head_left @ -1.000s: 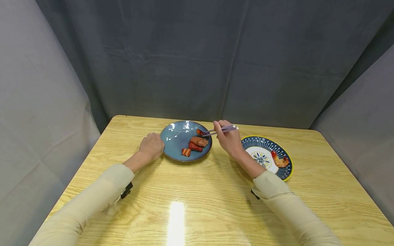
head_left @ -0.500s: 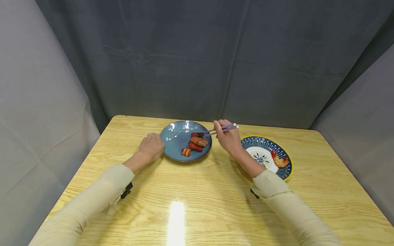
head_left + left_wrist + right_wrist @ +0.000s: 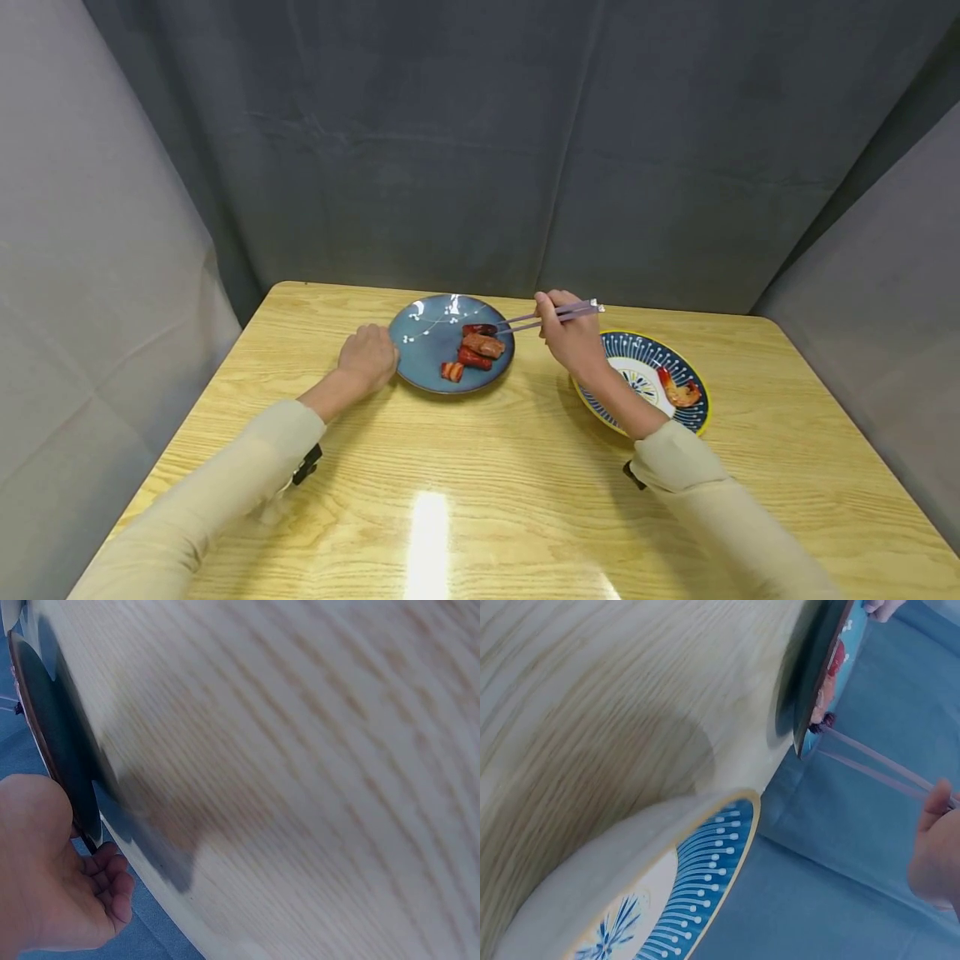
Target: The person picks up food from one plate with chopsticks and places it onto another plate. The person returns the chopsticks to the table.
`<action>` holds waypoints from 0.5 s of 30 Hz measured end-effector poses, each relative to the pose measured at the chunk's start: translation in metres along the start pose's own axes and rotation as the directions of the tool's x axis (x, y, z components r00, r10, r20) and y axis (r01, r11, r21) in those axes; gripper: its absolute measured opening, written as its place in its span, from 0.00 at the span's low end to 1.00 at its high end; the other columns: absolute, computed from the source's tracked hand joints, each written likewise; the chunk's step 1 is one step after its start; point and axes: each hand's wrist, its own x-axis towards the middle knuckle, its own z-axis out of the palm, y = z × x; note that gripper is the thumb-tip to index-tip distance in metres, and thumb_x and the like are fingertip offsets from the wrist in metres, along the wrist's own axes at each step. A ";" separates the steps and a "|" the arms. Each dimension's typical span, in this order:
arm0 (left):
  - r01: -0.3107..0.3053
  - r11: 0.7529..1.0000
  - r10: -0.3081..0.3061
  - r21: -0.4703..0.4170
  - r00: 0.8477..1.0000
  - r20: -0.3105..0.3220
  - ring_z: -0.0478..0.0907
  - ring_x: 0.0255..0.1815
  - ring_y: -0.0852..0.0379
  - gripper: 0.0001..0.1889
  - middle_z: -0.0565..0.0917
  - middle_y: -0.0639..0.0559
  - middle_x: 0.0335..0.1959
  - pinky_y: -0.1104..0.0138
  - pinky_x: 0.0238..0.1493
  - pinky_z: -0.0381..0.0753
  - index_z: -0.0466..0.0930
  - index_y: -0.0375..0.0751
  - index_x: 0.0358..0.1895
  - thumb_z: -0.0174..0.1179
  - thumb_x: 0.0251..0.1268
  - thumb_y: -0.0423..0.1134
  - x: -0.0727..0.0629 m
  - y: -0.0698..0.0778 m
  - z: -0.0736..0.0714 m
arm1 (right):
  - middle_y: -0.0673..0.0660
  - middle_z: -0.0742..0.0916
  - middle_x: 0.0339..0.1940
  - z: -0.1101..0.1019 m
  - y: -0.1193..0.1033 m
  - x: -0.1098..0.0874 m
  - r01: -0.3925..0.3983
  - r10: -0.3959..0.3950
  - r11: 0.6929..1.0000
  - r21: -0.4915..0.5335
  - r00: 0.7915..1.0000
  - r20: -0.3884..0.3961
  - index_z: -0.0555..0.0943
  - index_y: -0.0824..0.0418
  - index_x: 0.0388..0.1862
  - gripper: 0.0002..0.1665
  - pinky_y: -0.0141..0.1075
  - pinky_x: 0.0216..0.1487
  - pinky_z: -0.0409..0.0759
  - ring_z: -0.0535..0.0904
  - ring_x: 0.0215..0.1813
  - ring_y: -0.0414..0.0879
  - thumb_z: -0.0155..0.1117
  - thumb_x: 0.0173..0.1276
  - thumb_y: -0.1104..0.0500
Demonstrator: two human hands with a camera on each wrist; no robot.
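My left hand (image 3: pixel 367 360) grips the left rim of a blue plate (image 3: pixel 423 362), its fingers curled at the edge in the left wrist view. On the plate lie a dark red piece of food (image 3: pixel 478 330), a brown meat-like piece (image 3: pixel 483 345), a red piece (image 3: pixel 474 358) and a small striped piece (image 3: pixel 452 372). Purple chopsticks (image 3: pixel 585 312) are held in my right hand (image 3: pixel 573 342), just right of that plate. Their tips are at the dark red piece's right end; whether they touch it I cannot tell.
A blue-and-white patterned plate (image 3: pixel 694 417) with a yellow rim stands to the right, partly under my right forearm. A shrimp-like piece (image 3: pixel 680 389) lies on it. Behind the wooden table (image 3: pixel 495 517) hangs a dark grey curtain (image 3: pixel 420 167).
The dark red piece has come down to lie left, beside the brown piece. My right hand has then shifted slightly right with the chopsticks. My left hand keeps its place on the rim.
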 end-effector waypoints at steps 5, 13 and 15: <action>-0.009 1.000 0.009 0.012 1.000 -0.001 0.69 0.37 0.45 0.17 0.68 0.41 0.31 0.54 0.38 0.77 0.70 0.25 0.41 0.40 0.76 0.40 0.000 -0.001 0.000 | 0.54 0.80 0.16 -0.015 -0.001 -0.003 -0.041 0.041 0.999 0.021 0.999 0.002 0.81 0.65 0.25 0.21 0.33 0.17 0.71 0.77 0.18 0.48 0.54 0.78 0.58; -0.009 1.000 0.009 -0.009 1.000 -0.010 0.71 0.39 0.43 0.18 0.69 0.39 0.33 0.52 0.42 0.77 0.70 0.24 0.42 0.41 0.77 0.40 -0.001 -0.001 0.000 | 0.57 0.80 0.17 -0.034 -0.002 -0.011 -0.108 0.107 0.994 0.033 0.994 0.022 0.80 0.69 0.28 0.21 0.32 0.17 0.74 0.77 0.18 0.49 0.53 0.79 0.57; -0.010 1.000 0.010 -0.015 1.000 -0.012 0.70 0.39 0.43 0.18 0.69 0.39 0.33 0.52 0.42 0.77 0.70 0.24 0.42 0.41 0.77 0.40 -0.001 0.000 0.000 | 0.58 0.80 0.17 -0.040 -0.003 -0.014 -0.121 0.120 0.992 0.037 0.992 0.033 0.80 0.69 0.29 0.21 0.32 0.17 0.75 0.78 0.18 0.49 0.53 0.79 0.57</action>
